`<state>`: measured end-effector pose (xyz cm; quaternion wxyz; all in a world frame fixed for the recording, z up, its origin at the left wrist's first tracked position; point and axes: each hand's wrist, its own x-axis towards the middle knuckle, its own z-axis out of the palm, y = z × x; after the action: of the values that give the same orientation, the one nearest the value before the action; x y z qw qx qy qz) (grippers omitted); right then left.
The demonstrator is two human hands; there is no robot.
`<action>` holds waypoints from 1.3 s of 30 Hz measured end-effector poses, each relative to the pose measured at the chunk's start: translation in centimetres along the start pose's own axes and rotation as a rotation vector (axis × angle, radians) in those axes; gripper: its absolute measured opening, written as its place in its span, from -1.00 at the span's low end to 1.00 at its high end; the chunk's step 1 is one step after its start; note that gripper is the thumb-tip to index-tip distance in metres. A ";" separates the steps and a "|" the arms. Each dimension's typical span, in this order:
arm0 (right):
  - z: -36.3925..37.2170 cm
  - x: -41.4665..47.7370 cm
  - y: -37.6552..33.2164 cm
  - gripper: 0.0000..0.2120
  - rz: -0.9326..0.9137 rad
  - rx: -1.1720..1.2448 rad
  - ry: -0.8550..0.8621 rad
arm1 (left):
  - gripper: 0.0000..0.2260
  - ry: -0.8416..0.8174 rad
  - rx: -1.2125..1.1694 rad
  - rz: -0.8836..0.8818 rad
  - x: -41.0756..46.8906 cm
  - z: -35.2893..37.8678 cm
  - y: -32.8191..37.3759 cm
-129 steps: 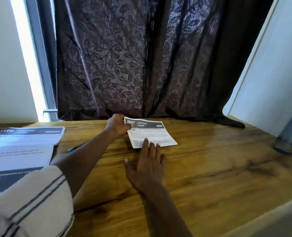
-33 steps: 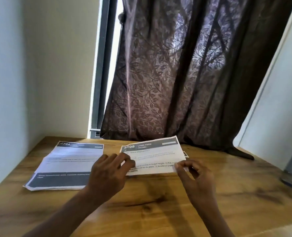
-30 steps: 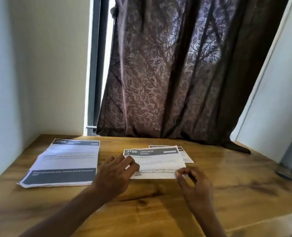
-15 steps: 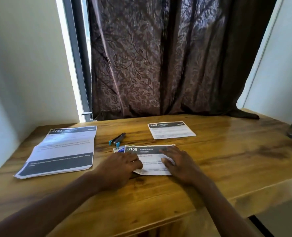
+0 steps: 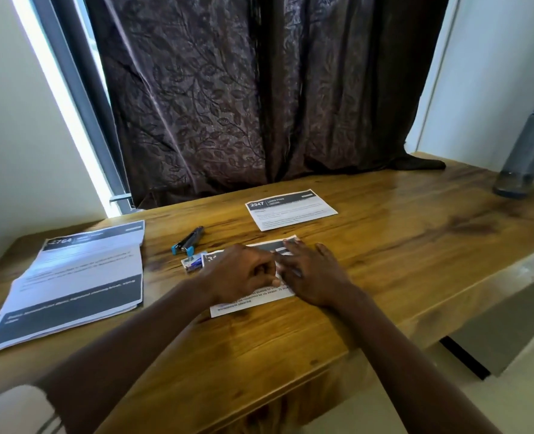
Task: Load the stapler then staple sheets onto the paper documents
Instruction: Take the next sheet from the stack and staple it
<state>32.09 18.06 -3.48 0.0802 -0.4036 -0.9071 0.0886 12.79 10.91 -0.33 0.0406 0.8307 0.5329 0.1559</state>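
Both hands are busy with one thin white paper slip with a dark printed band [image 5: 261,303] lying flat on the smooth, shiny brown wooden bench [image 5: 400,255]. The left hand [image 5: 243,275] is curled, with its fingers bunched on the paper as if pinching or creasing it. The right hand [image 5: 314,275] lies flat and spread on top, pressing the slip down. This looks like the step of getting a sheet ready, not stapling yet.

The small dark metal stapler with blue ends [image 5: 187,242] lies untouched on the bench just behind the left hand. Beside it sits a little blue and white box [image 5: 193,263] (likely the staples, though I cannot read it), touching the slip's left corner.

I think the next move is to let go of the paper, pick up the stapler and open it to put staples in. That needs a small, careful pinch.

A second white printed slip marked 2947 [image 5: 290,209] lies farther back. A big, slightly bent pile of white printed pages [image 5: 71,277] rests well to the left.
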 end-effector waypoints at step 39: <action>0.1 -1.9 -1.0 0.06 0.278 0.068 0.003 | -0.28 -0.072 -0.038 0.016 -7.0 -0.9 -6.0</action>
<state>32.58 15.95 -3.50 0.0824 -0.5223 -0.8389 0.1290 4.58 7.10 -2.40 0.0744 0.8392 0.5212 0.1365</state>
